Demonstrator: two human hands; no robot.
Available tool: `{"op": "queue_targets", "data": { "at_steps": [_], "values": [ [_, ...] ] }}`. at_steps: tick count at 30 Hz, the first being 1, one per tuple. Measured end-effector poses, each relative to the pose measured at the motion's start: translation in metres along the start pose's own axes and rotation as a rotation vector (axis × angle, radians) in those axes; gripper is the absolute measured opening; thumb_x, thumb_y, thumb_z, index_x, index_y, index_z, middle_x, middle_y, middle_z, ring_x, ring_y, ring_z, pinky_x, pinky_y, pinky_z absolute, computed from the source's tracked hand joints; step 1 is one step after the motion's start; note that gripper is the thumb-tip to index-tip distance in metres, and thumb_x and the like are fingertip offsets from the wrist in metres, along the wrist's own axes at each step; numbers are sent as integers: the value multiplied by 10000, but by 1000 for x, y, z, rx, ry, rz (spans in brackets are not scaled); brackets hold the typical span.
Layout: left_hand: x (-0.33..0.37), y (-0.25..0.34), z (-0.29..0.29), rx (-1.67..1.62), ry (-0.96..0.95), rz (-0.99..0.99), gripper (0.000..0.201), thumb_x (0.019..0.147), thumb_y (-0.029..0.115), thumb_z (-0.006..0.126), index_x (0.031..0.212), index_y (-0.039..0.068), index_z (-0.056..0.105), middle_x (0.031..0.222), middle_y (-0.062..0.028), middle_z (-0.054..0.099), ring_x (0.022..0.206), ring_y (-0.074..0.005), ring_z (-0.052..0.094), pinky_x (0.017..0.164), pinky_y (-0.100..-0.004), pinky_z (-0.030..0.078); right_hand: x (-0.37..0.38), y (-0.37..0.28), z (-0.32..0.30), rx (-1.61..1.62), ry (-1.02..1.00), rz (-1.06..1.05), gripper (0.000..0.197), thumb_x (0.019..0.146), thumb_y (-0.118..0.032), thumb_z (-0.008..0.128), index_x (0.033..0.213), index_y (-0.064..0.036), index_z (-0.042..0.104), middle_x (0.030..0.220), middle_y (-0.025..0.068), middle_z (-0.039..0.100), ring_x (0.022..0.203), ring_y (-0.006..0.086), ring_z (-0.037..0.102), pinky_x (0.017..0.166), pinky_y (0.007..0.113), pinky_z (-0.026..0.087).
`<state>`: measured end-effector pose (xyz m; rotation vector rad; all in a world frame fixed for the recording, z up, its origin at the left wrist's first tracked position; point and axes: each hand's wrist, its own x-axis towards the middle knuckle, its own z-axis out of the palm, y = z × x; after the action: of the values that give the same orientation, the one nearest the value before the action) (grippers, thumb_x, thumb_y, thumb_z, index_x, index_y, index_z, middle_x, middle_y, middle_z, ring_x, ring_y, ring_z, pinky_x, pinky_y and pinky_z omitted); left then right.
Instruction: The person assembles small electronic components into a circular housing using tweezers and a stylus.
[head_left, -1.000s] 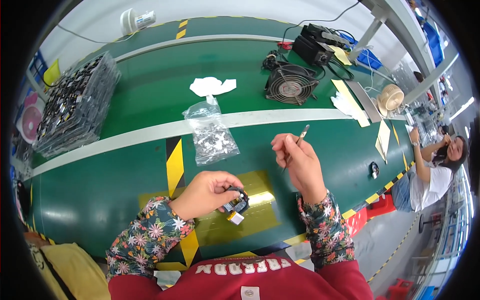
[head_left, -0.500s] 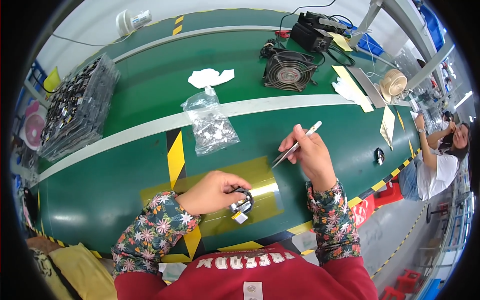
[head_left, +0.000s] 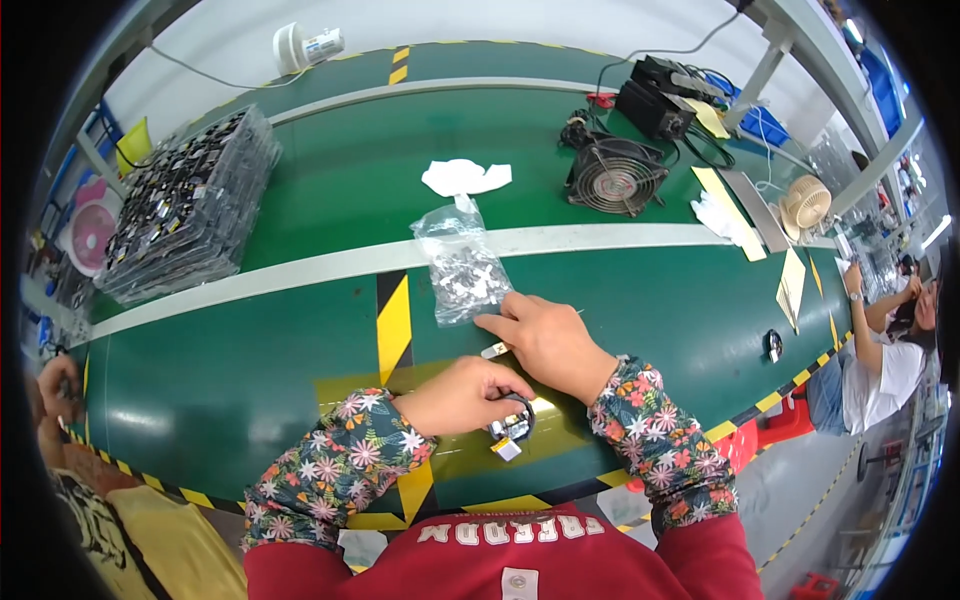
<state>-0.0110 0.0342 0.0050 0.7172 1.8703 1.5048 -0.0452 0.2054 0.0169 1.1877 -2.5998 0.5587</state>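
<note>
My left hand (head_left: 467, 396) is closed on a small electronic assembly (head_left: 511, 425) with a black curved cable and a whitish-yellow end. It sits over a transparent yellow sheet (head_left: 465, 475) on the green bench. Just beyond, my right hand (head_left: 555, 343) reaches across, fingertips at the lower edge of a clear plastic bag (head_left: 470, 285) of small silvery parts. Tweezers (head_left: 495, 350) lie under that hand's fingers, pale end showing at the left and a thin tip at the right; the palm hides their middle. Whether the fingertips pinch the bag is unclear.
Stacked clear trays of parts (head_left: 185, 205) stand at the left. Toward the back right are a black fan (head_left: 617, 180) and a black box-shaped device (head_left: 655, 103). A small black part (head_left: 773, 345) lies on the right. Co-workers sit at both sides, one in a white shirt (head_left: 872, 375).
My right hand has moved left to the bag's lower edge, and the tweezers have turned in it, pale end now pointing left. My left hand still holds the assembly; the whole view has shifted slightly.
</note>
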Motion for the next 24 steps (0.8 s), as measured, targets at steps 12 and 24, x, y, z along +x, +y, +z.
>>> {"op": "queue_targets", "data": {
  "at_steps": [12, 24],
  "values": [
    [4, -4, -1, 76, -31, 5, 187, 827, 49, 613, 997, -29, 622, 826, -62, 655, 707, -56, 575, 613, -232, 475, 18, 6, 13, -168, 38, 79, 287, 730, -87, 548, 1010, -96, 613, 799, 63, 524, 702, 221, 590, 561, 336, 473],
    [4, -3, 1, -68, 13, 0, 211, 797, 94, 616, 989, 7, 637, 724, -74, 644, 586, -83, 586, 498, -239, 479, 26, 17, 25, -62, 191, 11, 142, 687, -70, 626, 823, -67, 587, 779, 66, 541, 687, 242, 594, 549, 351, 478]
  ]
}}
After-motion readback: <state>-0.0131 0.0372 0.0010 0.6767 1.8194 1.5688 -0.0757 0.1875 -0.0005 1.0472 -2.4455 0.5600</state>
